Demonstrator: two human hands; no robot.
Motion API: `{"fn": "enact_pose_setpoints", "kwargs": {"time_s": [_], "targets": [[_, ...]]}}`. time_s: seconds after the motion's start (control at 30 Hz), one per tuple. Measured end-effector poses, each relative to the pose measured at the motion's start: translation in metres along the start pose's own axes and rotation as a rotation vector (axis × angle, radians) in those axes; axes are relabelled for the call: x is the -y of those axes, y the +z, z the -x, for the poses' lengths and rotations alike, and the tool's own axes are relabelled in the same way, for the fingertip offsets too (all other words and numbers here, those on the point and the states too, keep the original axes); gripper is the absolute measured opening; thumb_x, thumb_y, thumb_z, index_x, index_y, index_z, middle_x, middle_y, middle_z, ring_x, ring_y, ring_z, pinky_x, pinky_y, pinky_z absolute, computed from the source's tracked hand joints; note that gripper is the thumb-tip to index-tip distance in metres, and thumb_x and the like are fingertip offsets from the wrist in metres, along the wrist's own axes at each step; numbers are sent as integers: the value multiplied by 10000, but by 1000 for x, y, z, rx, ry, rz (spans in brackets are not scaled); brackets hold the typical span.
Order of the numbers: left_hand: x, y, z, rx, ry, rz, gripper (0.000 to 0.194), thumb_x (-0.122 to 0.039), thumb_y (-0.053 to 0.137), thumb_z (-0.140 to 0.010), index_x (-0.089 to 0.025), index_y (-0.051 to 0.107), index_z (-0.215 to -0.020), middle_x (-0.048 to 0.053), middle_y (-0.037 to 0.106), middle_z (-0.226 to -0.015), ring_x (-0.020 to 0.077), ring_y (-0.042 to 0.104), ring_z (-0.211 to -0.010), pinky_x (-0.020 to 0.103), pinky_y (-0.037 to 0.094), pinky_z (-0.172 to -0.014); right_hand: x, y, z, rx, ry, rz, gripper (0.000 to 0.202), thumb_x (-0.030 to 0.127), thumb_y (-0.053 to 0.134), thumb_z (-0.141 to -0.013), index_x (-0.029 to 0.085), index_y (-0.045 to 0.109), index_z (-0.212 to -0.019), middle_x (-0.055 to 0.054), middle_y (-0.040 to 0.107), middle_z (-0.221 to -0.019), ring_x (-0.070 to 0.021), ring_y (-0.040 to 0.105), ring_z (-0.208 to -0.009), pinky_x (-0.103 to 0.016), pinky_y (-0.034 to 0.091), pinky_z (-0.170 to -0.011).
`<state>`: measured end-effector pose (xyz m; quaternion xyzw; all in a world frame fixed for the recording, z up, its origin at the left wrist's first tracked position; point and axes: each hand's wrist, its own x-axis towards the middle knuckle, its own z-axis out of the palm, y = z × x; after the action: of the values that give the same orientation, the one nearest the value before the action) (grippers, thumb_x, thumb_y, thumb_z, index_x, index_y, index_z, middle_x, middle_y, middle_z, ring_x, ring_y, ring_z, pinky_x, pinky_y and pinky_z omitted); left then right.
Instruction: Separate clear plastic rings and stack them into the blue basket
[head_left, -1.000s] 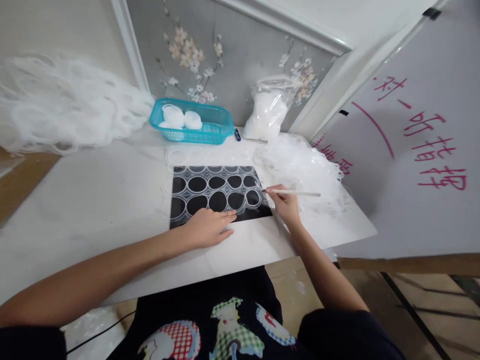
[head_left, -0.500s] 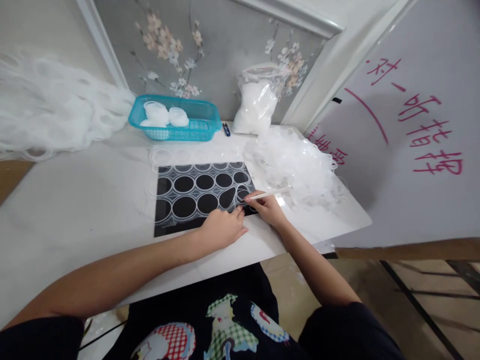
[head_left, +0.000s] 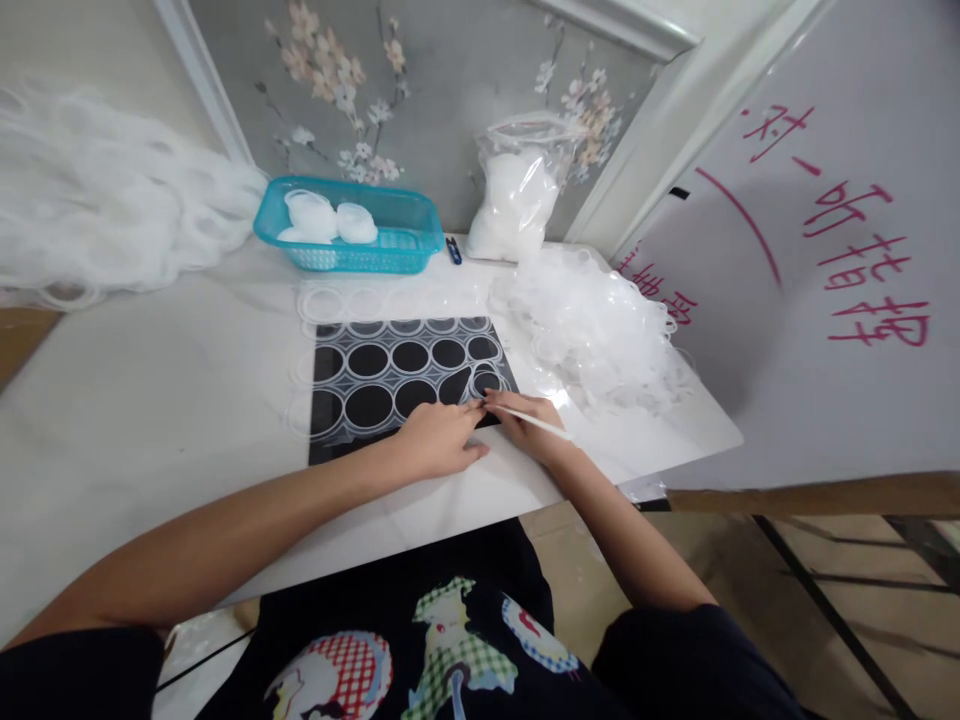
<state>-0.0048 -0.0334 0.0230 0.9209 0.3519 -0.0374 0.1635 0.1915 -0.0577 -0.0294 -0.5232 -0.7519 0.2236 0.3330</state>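
A translucent sheet with rows of oval rings (head_left: pixel 389 375) lies over a black mat (head_left: pixel 330 455) near the table's front edge. My left hand (head_left: pixel 439 438) rests on the sheet's front edge, its fingertips pressing beside the rightmost front oval; whether they pinch the film is too small to tell. My right hand (head_left: pixel 525 420) is closed on a thin white stick (head_left: pixel 538 423), whose tip end is at that same oval, close to my left fingertips. The film around this oval is lifted and out of shape.
Behind the mat stands a blue basket (head_left: pixel 360 258) holding white discs (head_left: pixel 356 224). A small dark blue clipper (head_left: pixel 454 250) and a clear bag of white pieces (head_left: pixel 514 200) are beside it. Translucent film scraps (head_left: pixel 592 330) lie at right; a white pile (head_left: pixel 112 200) is at left.
The rear end of the white stick has swung down toward me, so it now lies across my right hand. My left hand has shifted slightly; the view has moved a little.
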Motion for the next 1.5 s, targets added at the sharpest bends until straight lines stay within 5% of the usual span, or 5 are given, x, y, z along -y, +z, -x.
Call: {"fn": "enact_pose_setpoints", "kwargs": {"time_s": [0.37, 0.7, 1.07, 1.23, 1.5], "targets": [[10, -19, 11, 50, 63, 153, 579, -467, 594, -842, -205, 541, -1356, 75, 522, -1435, 300, 582, -1206, 405, 485, -933, 13, -84, -74, -794, 230, -94, 270, 396, 480, -897, 174, 624, -840, -20, 627, -667, -118, 492, -498, -258, 387, -464], [7, -153, 109, -614, -418, 109, 351, -550, 567, -848, -218, 641, -935, -31, 584, -668, 119, 491, -522, 244, 335, -513, 161, -54, -112, 108, 55, -978, 255, 429, 737, -763, 203, 621, -791, 38, 636, -614, -4, 213, -344, -190, 135, -333], [27, -154, 132, -766, -176, 179, 226, -402, 580, -910, -267, 748, -839, -40, 519, -672, 66, 398, -520, 201, 310, -488, 181, -39, -117, 289, -73, -1116, 158, 361, 699, -836, 213, 653, -809, 141, 327, -345, -11, 209, -296, -166, 175, -325], [28, -163, 136, -761, -224, 287, 248, -415, 618, -875, -237, 735, -748, -36, 524, -644, 68, 404, -519, 199, 302, -461, 172, -45, -123, 155, 88, -1154, 214, 405, 733, -789, 203, 665, -809, 25, 701, -722, 13, 335, -327, -166, 228, -306], [22, -163, 131, -637, -183, 399, 272, -423, 618, -868, -225, 714, -707, -32, 521, -634, 71, 413, -516, 190, 322, -457, 167, -39, -129, 225, 201, -1369, 196, 384, 773, -752, 234, 695, -852, 4, 706, -994, -68, 635, -610, -202, 527, -557]]}}
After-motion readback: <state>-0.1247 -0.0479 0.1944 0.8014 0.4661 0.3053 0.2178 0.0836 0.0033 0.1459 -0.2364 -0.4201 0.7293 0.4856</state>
